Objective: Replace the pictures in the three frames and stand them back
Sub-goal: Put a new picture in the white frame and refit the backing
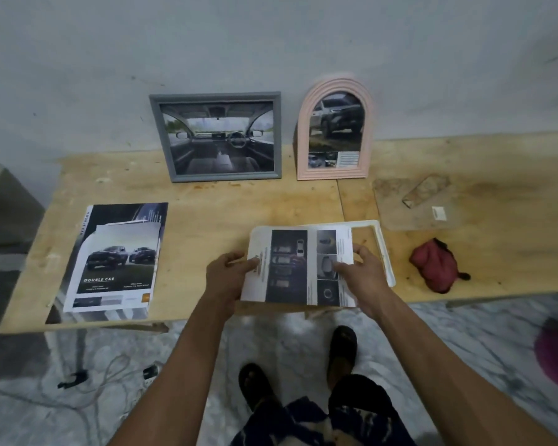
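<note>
A printed car picture (298, 268) lies over a white frame (382, 249) that is flat near the table's front edge. My left hand (227, 275) pinches the sheet's left edge. My right hand (360, 273) holds its right edge, thumb on top. A grey rectangular frame (216, 136) with a car-interior picture stands against the wall. To its right stands a pink arched frame (335, 132) with an SUV picture. A stack of car brochure pages (118, 259) lies at the front left of the table.
The wooden table (226, 201) runs along a grey wall. On its right side lie a clear sheet (409, 204) with a phone (427, 189) on it, and a crumpled red cloth (435, 265). Cables (110, 375) lie on the marble floor below; my sandalled feet (342, 346) stand near the table's edge.
</note>
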The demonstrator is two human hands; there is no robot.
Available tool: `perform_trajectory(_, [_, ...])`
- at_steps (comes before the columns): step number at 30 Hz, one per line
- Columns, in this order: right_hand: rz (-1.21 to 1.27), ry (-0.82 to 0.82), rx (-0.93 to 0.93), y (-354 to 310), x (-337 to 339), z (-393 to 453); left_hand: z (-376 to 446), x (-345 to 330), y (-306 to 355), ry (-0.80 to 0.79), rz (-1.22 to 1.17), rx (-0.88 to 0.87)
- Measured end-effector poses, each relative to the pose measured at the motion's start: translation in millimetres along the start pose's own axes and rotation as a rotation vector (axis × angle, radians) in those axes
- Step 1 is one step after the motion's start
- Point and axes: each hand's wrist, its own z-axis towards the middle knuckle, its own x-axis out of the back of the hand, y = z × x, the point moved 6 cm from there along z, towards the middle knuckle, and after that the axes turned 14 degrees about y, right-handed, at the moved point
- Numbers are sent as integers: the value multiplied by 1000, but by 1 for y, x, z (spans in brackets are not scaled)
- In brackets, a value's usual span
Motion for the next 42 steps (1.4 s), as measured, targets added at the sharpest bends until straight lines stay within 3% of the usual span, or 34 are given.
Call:
perform_trajectory(2, [-31, -3, 15, 0, 20, 16, -12, -27, 4, -50, 147, -98])
perform_trajectory(7, [-199, 22, 147, -2, 64, 51, -39, -89, 0, -4, 439, -348])
perform_trajectory(17, [-284, -23, 194, -1, 85, 110, -49, -138, -14, 143, 560, -323])
perform_trajectory(24, [-358, -54, 240, 3, 72, 117, -43, -146, -7, 114, 715, -444])
perform_trajectory(30, [-400, -78, 387, -6, 62, 115, -37, -151, -3, 82, 864, -543])
perform_trajectory(36, [-682, -95, 431, 4, 54, 123, -40, -153, -8, 55, 981, -603])
perform_trajectory(42, [-900, -83, 552, 4, 51, 119, -40, -150, -18, 0, 900, -596])
